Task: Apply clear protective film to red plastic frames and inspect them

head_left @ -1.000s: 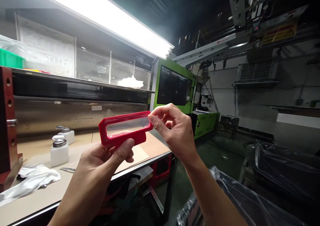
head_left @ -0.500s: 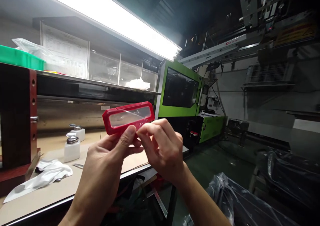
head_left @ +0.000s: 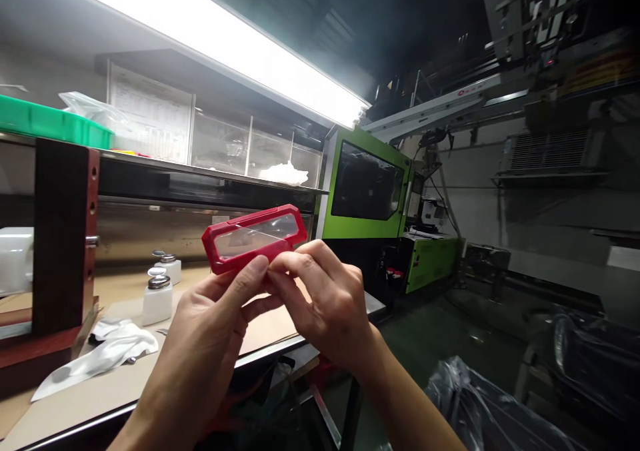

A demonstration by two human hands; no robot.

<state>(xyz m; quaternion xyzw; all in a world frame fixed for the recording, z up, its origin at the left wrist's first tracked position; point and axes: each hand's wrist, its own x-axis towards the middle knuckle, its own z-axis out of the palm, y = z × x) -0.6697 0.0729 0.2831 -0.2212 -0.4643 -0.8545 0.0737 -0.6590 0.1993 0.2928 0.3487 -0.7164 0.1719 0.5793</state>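
Fingers [head_left: 254, 274] of the left hand [head_left: 206, 324] pinch a red frame [head_left: 250, 218] above the surface [head_left: 107, 394]; the right hand's [head_left: 327, 301] thumb and forefinger press together at its lower edge, any grip there hidden.

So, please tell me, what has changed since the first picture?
The right hand has let go of the red frame's right end and moved down and leftward, its fingertips now beside the left thumb. A diagonal line now crosses the clear window. The view swung left. The left hand still holds the frame; the white bottles and cloth stayed on the bench.
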